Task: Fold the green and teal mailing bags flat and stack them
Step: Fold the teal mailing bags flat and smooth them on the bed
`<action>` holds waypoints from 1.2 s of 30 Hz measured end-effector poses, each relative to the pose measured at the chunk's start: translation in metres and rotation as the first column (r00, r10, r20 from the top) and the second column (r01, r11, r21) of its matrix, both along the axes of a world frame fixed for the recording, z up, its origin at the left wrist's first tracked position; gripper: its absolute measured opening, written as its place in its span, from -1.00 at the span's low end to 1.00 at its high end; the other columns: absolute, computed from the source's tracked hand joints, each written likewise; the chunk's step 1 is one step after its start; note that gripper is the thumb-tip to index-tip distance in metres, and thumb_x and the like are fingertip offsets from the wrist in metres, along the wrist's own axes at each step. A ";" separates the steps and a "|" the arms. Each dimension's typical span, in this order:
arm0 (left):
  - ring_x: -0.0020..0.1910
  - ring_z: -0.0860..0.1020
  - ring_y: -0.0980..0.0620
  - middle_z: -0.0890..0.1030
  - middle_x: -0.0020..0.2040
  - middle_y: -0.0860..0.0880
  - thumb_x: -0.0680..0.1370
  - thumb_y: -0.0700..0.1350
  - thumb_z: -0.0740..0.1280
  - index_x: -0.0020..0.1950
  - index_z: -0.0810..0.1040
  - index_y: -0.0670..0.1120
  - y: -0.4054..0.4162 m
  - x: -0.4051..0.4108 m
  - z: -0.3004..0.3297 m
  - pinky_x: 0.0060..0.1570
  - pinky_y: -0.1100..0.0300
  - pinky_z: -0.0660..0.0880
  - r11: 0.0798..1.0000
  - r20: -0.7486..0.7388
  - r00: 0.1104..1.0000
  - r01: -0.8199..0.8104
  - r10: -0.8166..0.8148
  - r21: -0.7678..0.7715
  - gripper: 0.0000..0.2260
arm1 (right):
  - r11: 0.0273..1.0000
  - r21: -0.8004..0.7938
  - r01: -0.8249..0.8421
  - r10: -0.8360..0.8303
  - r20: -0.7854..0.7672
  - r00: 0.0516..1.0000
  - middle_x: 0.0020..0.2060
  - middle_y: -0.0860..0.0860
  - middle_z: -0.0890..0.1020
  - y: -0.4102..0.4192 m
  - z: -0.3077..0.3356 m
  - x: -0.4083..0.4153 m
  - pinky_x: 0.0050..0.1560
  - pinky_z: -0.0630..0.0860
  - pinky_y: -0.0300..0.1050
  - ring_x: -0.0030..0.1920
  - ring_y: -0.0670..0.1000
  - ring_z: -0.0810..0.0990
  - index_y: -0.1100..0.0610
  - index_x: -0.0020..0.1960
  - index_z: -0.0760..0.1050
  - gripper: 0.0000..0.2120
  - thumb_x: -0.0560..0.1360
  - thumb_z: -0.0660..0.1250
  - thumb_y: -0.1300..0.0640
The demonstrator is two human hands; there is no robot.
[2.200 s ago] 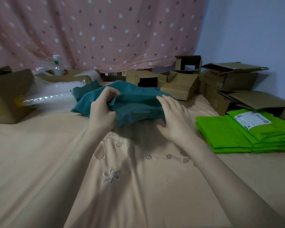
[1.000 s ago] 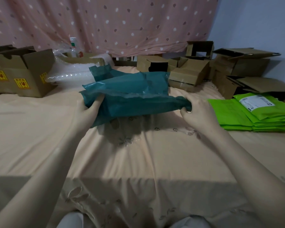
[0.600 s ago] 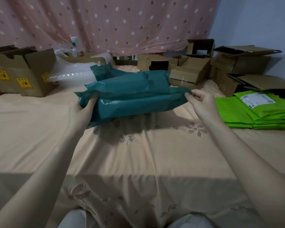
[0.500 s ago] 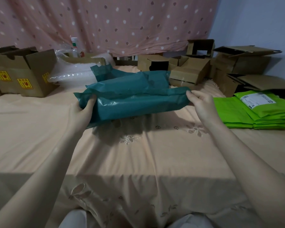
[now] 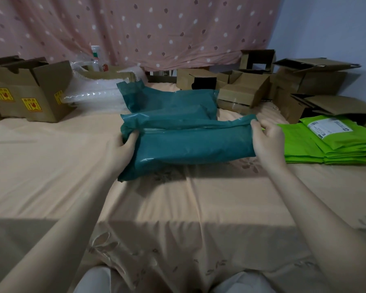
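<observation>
Left hand [image 5: 123,149] grips the left end of the held teal bag [image 5: 190,142], thumb on top, fingers hidden under it. Right hand [image 5: 266,140] pinches the right end, at the top flap corner. Both grips are closed on that one bag.

Why held like this, my read: a grip at each short end keeps the bag stretched level, so the top flap folds over along a straight crease. The bag sits low over the bed [image 5: 51,166], near edge sagging onto the sheet, so it looks mid-fold and not yet laid down.

Where it is: mid-bed, straight ahead, just in front of the other teal bags [image 5: 173,102] and well left of the green stack [image 5: 325,144].

Teal behind: flat pile, probably kept close so the held bag lands on it with a short push forward. Green stack sits apart on the right, so colours appear sorted into separate piles. Top green bag carries a white label [image 5: 330,127], face up.

Counts:
- Hands: 2, both on the same bag.
- Teal bags: 1 held, at least 2 behind; exact layers can't be told.
- Green bags: several, about 5 or 6 edges showing, in two overlapping piles; exact count unclear.
- Boxes: 1 with yellow stickers on the left [image 5: 30,94], a cluster of roughly 6 or more at back right [image 5: 304,81], mostly open or flattened.
- Bubble wrap [image 5: 95,96]: 1 heap, back left.
- Bottle [image 5: 96,58]: 1, behind the wrap.

Dotted curtain [image 5: 156,28] closes off the back.
</observation>
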State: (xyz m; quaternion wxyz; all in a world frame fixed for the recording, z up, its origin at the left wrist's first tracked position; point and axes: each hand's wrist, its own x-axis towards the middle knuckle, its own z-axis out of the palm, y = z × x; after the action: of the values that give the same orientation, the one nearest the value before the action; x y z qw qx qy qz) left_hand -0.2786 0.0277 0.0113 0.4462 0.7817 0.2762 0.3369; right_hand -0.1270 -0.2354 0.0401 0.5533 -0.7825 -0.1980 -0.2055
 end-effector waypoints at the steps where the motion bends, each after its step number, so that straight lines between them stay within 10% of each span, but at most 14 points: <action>1: -0.05 0.56 -0.10 0.60 -0.12 -0.11 0.56 -0.02 0.24 -0.04 0.52 -0.18 -0.003 0.001 -0.001 -0.16 0.13 0.36 1.000 -0.034 0.999 0.012 -0.011 0.026 -0.78 | 1.000 0.008 0.016 -0.016 -0.004 1.000 -0.53 -0.02 0.20 -0.003 -0.001 0.000 -0.42 0.16 -0.22 -0.49 -0.15 0.27 0.05 -0.45 0.13 -0.56 0.55 0.19 0.21; 7: 0.32 0.31 -0.14 0.37 0.36 -0.06 0.44 -0.16 0.32 0.44 0.24 -0.02 -0.030 0.010 0.020 0.20 -0.01 0.28 0.819 -0.127 0.978 -0.063 0.164 0.570 -0.42 | 0.999 0.032 -0.022 0.022 0.000 1.000 -0.51 -0.02 0.23 -0.014 -0.007 -0.005 -0.37 0.12 -0.10 -0.42 -0.10 0.21 0.09 -0.42 0.19 -0.61 0.55 0.20 0.14; 10: 0.39 0.29 -0.09 0.38 0.39 -0.06 0.53 -0.09 0.25 0.45 0.29 -0.04 -0.062 0.021 0.045 0.36 -0.03 0.18 0.715 -0.057 0.996 0.087 -0.066 0.694 -0.52 | 0.996 0.052 -0.074 0.075 -0.005 0.997 -0.55 -0.09 0.42 -0.011 -0.008 -0.013 -0.41 0.22 -0.23 -0.43 -0.16 0.32 0.03 -0.40 0.36 -0.66 0.55 0.23 0.12; 17: 0.06 0.52 0.12 0.61 0.10 0.07 0.56 0.12 0.23 0.16 0.59 -0.01 -0.118 0.059 0.065 0.14 0.18 0.44 0.678 -0.335 0.792 0.610 -0.511 0.410 -0.70 | 0.963 0.155 -0.220 0.230 -0.050 0.972 -0.33 0.03 0.65 -0.009 -0.006 -0.032 -0.34 0.49 -0.05 -0.28 0.04 0.63 -0.01 -0.24 0.53 -0.88 0.45 0.41 0.01; 26: -0.28 0.50 0.31 0.60 -0.26 0.19 0.50 -0.01 0.38 -0.14 0.65 0.00 -0.119 0.065 0.064 -0.20 0.44 0.43 0.757 -0.116 0.810 0.580 -0.575 0.301 -0.89 | 0.933 0.207 -0.296 0.360 -0.491 0.793 -0.23 0.08 0.66 -0.015 0.006 -0.031 -0.45 0.42 -0.18 -0.39 -0.02 0.59 0.17 -0.04 0.58 -0.67 0.30 0.53 0.03; 36: -0.28 0.51 0.24 0.57 -0.30 0.21 0.48 0.04 0.39 -0.16 0.67 0.00 -0.116 0.064 0.065 -0.25 0.43 0.44 0.785 -0.148 0.867 0.494 -0.475 0.374 -0.86 | 0.907 0.236 -0.347 0.420 -0.527 0.739 -0.17 0.05 0.68 -0.015 0.008 -0.030 -0.47 0.45 -0.24 -0.26 0.01 0.63 0.13 0.00 0.58 -0.73 0.34 0.51 0.12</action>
State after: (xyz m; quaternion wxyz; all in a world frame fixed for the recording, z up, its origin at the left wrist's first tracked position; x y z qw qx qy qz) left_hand -0.2143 -0.0883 0.0766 0.3418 0.9080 0.0018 0.2422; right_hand -0.1570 -0.2500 0.0476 0.6639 -0.7143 -0.1687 0.1431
